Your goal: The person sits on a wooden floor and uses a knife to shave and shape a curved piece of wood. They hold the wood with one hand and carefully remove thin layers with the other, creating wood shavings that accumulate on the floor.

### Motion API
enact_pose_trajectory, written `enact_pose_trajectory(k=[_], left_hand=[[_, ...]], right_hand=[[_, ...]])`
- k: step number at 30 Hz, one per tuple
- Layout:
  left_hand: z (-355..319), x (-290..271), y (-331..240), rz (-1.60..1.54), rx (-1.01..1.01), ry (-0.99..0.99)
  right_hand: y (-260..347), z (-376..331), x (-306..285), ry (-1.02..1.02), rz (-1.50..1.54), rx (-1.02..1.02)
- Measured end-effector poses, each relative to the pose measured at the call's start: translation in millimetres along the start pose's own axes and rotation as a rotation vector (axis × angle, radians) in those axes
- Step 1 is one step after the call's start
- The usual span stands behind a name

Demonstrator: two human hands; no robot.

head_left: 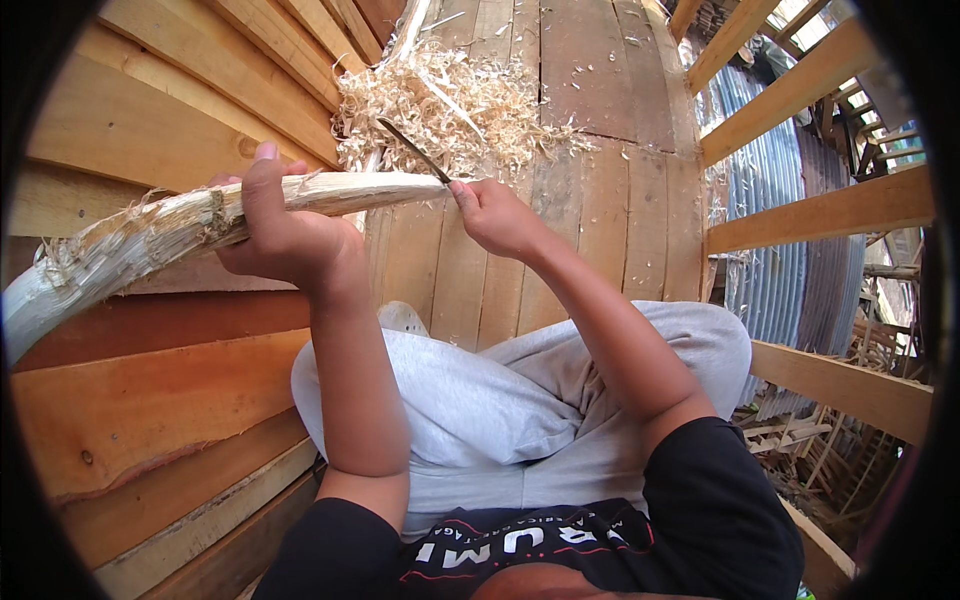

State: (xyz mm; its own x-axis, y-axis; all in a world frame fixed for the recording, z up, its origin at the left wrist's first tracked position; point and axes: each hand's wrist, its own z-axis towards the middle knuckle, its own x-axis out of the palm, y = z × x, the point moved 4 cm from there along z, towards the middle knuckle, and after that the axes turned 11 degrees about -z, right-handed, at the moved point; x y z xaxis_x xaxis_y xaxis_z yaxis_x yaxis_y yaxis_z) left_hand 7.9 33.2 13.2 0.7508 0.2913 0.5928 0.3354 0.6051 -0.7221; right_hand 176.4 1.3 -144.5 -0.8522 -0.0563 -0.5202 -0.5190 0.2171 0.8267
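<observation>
A long, peeled wooden pole [110, 250] runs from the left edge toward the middle, tapering to a pale, shaved end. My left hand [290, 235] is wrapped round it from below, with the thumb up along its near side. At the tapered tip, my right hand [495, 215] is closed on a knife; its handle is hidden in my fist. The thin dark blade [415, 148] points up and left, beside the pole's end. Whether the blade touches the wood, I cannot tell. Stringy, frayed fibres cling to the pole on both sides of my left hand.
Curly wood shavings [455, 105] lie heaped on the plank floor [610, 225] ahead. A plank wall [160, 130] rises close on the left. On the right stands a wooden railing [820, 215], with corrugated metal sheets [765, 150] and scattered sticks [825, 450] beyond it. My crossed legs [480, 390] are below.
</observation>
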Motion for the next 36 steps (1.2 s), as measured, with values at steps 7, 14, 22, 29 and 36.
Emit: enact_pose_trajectory(k=[7, 14, 22, 29, 36], left_hand=[[7.1, -1.0, 4.8, -0.046, 0.047, 0.010], [-8.5, 14.7, 0.5, -0.140, 0.026, 0.292], [20.8, -6.4, 15.7, -0.152, -0.113, 0.174], [26.4, -14.4, 15.6, -0.299, -0.124, 0.318], [8.8, 9.9, 14.7, -0.389, -0.160, 0.497]], right_hand=[[-36.7, 7.8, 8.3, -0.125, -0.270, 0.095], [-11.8, -8.0, -4.0, -0.124, -0.227, 0.021], [-17.9, 2.7, 9.0, -0.064, -0.007, 0.000], [23.5, -21.8, 2.5, -0.055, -0.175, 0.020], [-61.7, 2.9, 6.1, -0.050, -0.215, 0.179]])
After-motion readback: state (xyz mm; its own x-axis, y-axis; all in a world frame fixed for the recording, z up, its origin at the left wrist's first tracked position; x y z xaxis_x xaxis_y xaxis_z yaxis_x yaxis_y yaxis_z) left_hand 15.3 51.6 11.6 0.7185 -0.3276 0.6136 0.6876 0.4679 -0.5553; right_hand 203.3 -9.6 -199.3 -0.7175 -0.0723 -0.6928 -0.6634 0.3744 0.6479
